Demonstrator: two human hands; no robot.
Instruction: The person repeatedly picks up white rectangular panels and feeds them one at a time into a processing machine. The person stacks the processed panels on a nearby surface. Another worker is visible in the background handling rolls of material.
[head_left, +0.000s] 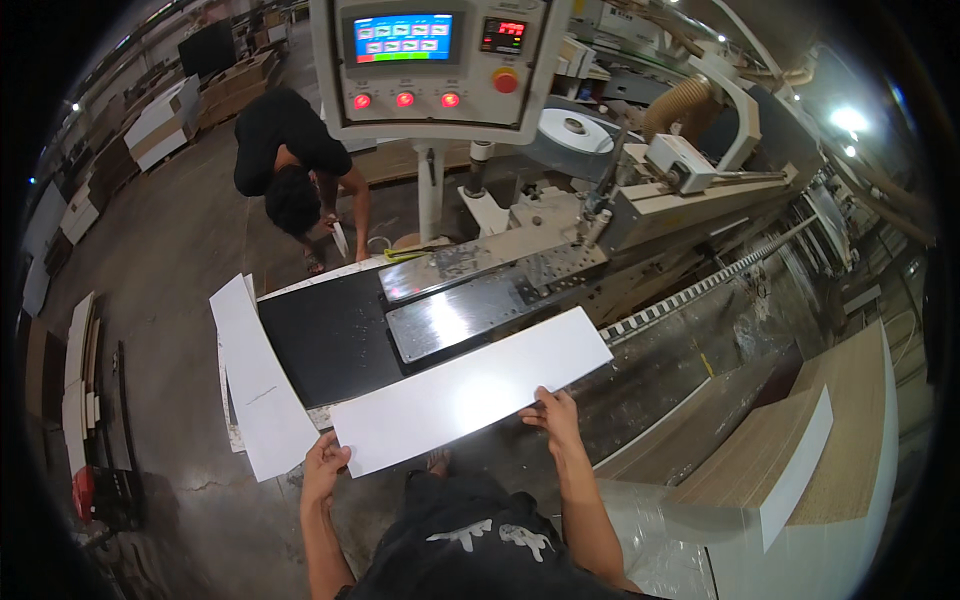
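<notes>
Between my two hands I hold a long white panel (410, 420), tilted up toward the right with a bright glare on its face. My left hand (325, 463) grips its near left corner. Along the near long edge, right of the middle, my right hand (552, 412) pinches the panel. Its far edge lies along the front of a machine with a metal bed (450, 318), and whether the two touch I cannot tell. Just left, another white panel (262, 385) rests over the end of a black-topped table (325, 335).
A control panel (430, 75) with a screen and lit red buttons stands ahead. Beyond the table, a co-worker (290, 165) bends toward the floor. At right are stacked boards (740, 460) with plastic wrap. A roll of white band (575, 130) sits behind the machine.
</notes>
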